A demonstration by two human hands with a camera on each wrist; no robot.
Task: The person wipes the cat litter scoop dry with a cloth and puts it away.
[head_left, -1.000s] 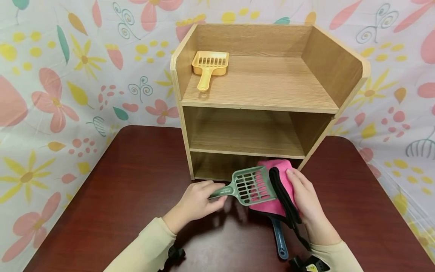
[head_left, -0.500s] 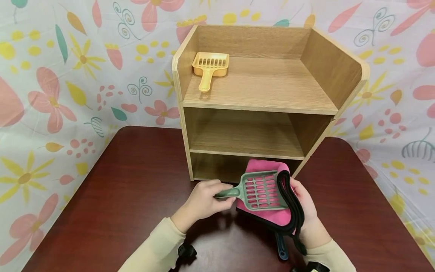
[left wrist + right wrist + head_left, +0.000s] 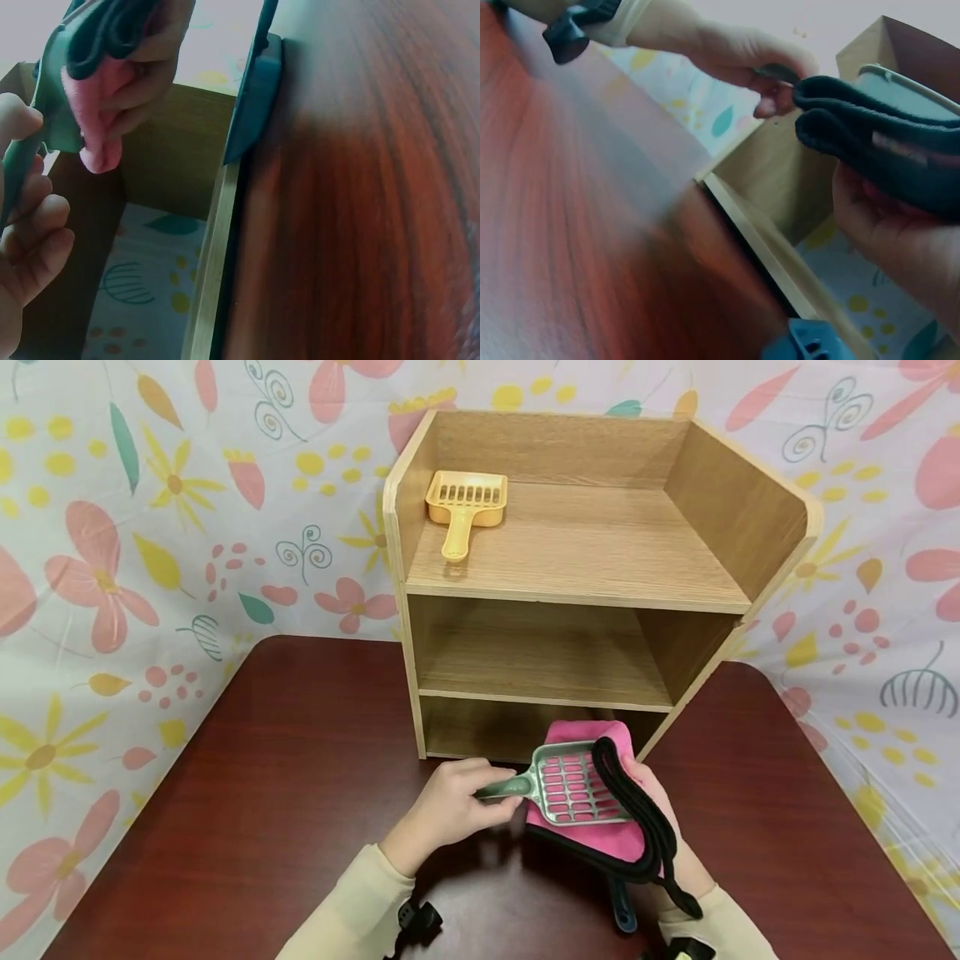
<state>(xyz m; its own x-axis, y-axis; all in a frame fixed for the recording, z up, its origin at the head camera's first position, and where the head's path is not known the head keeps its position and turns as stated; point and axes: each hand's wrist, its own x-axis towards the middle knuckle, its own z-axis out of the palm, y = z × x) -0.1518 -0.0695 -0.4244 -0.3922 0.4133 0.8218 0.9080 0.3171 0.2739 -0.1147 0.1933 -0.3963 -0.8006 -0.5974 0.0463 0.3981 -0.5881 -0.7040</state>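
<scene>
A green slotted litter scoop (image 3: 576,787) is held up over the table by its handle, which my left hand (image 3: 454,802) pinches between thumb and fingers. Pink cloth with black edging (image 3: 611,839) wraps the scoop's far end, folded over it and lying behind its slots. My right hand (image 3: 663,802) grips that cloth from the right side, its fingers partly hidden behind the fabric. In the left wrist view, fingers of the right hand (image 3: 146,82) curl round the cloth (image 3: 101,105). Below the cloth, the handle of a blue scoop (image 3: 622,903) shows on the table; its head is hidden in the head view.
A wooden shelf unit (image 3: 547,700) with three levels stands at the back of the dark red-brown table (image 3: 315,743). On its top level, at the left, lies a yellow slotted scoop (image 3: 467,510). A flower-patterned curtain (image 3: 187,527) hangs behind.
Over the last second, the left hand and green scoop have moved slightly right. The cloth has shifted left behind the scoop, and the right hand has changed its position on it.
</scene>
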